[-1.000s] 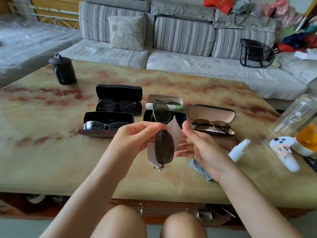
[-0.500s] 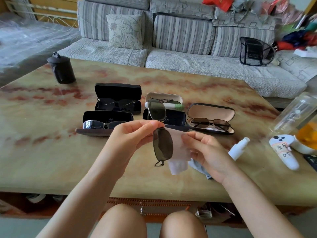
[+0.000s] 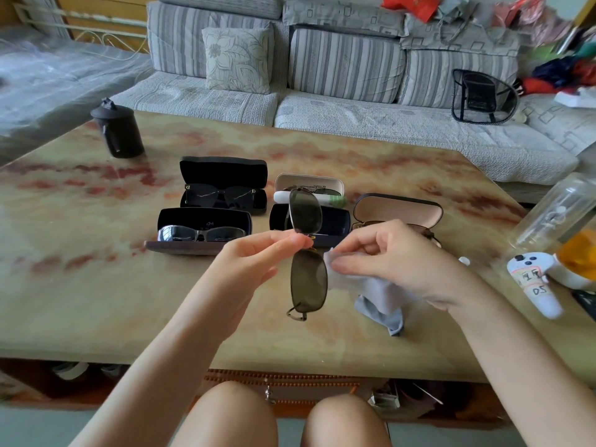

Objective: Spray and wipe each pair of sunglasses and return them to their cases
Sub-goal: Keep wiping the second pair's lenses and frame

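Since the earlier frame the right hand (image 3: 396, 262) has drawn the grey cloth (image 3: 377, 295) off the lower lens to just beside it, fingers pinching the cloth. The left hand (image 3: 258, 262) holds the sunglasses (image 3: 308, 282) on end above the desk (image 3: 80, 285), thumb and forefinger nipping the bridge. Legible writing: "D5" handwritten on the white controller (image 3: 535, 285), and what reads as "CM" inside the near-left case (image 3: 206, 221), which holds silver-framed glasses (image 3: 200, 233); the far-left case (image 3: 222, 171) holds dark glasses (image 3: 222, 198), and the cream case (image 3: 309, 182) a white-and-green tube (image 3: 309, 198).
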The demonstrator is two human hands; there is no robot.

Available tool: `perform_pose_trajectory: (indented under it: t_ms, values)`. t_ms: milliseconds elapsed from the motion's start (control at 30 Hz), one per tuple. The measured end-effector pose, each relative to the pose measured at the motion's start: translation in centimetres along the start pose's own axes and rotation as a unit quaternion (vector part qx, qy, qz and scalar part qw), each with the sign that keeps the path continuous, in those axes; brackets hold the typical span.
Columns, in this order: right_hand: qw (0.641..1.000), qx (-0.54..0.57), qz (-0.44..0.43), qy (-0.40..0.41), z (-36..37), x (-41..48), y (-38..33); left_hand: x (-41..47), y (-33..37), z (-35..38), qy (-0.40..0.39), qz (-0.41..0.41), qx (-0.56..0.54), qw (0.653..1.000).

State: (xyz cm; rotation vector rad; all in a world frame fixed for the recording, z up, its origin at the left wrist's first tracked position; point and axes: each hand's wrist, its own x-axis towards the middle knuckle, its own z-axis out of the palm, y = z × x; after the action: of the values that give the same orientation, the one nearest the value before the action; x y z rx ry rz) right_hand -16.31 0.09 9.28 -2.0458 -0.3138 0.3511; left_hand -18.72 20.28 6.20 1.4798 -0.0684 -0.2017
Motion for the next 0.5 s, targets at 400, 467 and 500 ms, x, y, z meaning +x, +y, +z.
perform_pose_trajectory:
  t_ms: [400, 467, 500]
  values:
    - [0.995, 0.033, 0.017, -0.090, 1.1, 0.6, -1.7, -0.5, -0.1, -0.2, -0.037, -0.036, -0.053, 0.997]
    - [0.994, 0.035, 0.019, -0.098, 1.1, 0.6, -1.6, -0.5, -0.2, -0.4, -0.030, -0.031, -0.054, 0.998]
    - [0.994, 0.035, 0.021, -0.101, 1.0, 0.5, -1.6, -0.5, -0.2, -0.4, -0.027, -0.026, -0.054, 0.998]
